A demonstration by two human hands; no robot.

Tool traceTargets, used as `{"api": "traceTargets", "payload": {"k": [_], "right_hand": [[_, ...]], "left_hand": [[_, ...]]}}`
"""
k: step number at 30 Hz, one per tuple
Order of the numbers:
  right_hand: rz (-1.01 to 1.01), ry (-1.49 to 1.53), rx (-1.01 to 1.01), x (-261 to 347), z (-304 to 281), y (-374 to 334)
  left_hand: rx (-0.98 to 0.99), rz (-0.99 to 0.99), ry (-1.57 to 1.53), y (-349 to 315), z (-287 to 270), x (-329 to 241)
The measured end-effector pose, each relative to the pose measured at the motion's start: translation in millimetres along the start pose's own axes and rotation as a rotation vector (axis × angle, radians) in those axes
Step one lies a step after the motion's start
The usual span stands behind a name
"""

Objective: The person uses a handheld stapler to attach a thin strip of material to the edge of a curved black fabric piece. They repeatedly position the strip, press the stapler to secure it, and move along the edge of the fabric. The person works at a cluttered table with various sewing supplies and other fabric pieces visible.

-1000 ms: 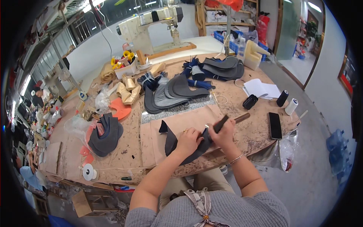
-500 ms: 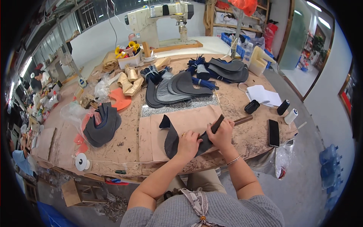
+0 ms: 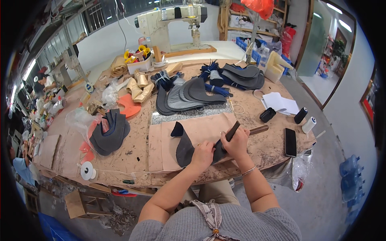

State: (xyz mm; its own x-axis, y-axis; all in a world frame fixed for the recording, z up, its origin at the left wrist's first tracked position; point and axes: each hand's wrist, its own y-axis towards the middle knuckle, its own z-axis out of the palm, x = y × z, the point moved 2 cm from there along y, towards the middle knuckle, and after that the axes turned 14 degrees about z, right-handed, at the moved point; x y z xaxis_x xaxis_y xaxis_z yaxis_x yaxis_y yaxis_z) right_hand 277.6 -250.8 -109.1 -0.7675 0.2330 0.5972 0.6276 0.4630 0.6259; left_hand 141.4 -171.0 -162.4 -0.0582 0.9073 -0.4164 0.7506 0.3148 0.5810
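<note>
A dark grey curved piece of shoe-upper material (image 3: 185, 150) lies on the tan work board (image 3: 157, 148), its far left end curled up to show a navy underside. My left hand (image 3: 203, 154) is closed on the near part of this piece, with its fingertips bent over the material. Close beside it, my right hand (image 3: 238, 144) grips a dark, flat, bar-shaped tool (image 3: 232, 130) that slants up out of the fist. The tool's lower end is hidden by the hands. Behind my right hand, a brown wooden handle (image 3: 259, 129) lies on the board.
Stacked grey curved pieces (image 3: 189, 94) lie beyond the board, and another pile (image 3: 108, 134) sits left. To the right are a phone (image 3: 290, 142), thread spools (image 3: 309, 125), a black case (image 3: 267, 114) and white papers (image 3: 279, 102). A sewing machine (image 3: 157, 30) stands behind.
My left hand has shifted slightly right along the grey piece, nearer to my right hand. The right hand keeps its grip on the tool and has barely moved.
</note>
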Motion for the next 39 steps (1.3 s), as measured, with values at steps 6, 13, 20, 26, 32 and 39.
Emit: {"api": "traceTargets", "payload": {"k": [6, 13, 20, 26, 32, 39], "right_hand": [[-0.06, -0.009, 0.005, -2.8, 0.4, -1.0], [-0.095, 0.052, 0.023, 4.0, -10.9, 15.1], [-0.24, 0.071, 0.152, 8.1, 16.9, 20.0], [-0.253, 0.14, 0.021, 20.8, -3.1, 27.6], [-0.169, 0.104, 0.274, 2.8, 4.5, 24.3], [-0.237, 0.09, 0.078, 3.2, 16.6, 8.5]], "left_hand": [[0.076, 0.191, -0.164, 3.3, -20.6, 9.8], [0.107, 0.236, -0.125, -0.7, -20.3, 11.8], [0.129, 0.289, -0.011, -0.3, -19.2, 8.1], [0.106, 0.256, -0.024, -3.0, -17.9, 9.6], [0.094, 0.239, -0.014, -1.2, -19.8, 6.9], [0.056, 0.186, -0.013, -1.9, -20.8, 7.8]]}}
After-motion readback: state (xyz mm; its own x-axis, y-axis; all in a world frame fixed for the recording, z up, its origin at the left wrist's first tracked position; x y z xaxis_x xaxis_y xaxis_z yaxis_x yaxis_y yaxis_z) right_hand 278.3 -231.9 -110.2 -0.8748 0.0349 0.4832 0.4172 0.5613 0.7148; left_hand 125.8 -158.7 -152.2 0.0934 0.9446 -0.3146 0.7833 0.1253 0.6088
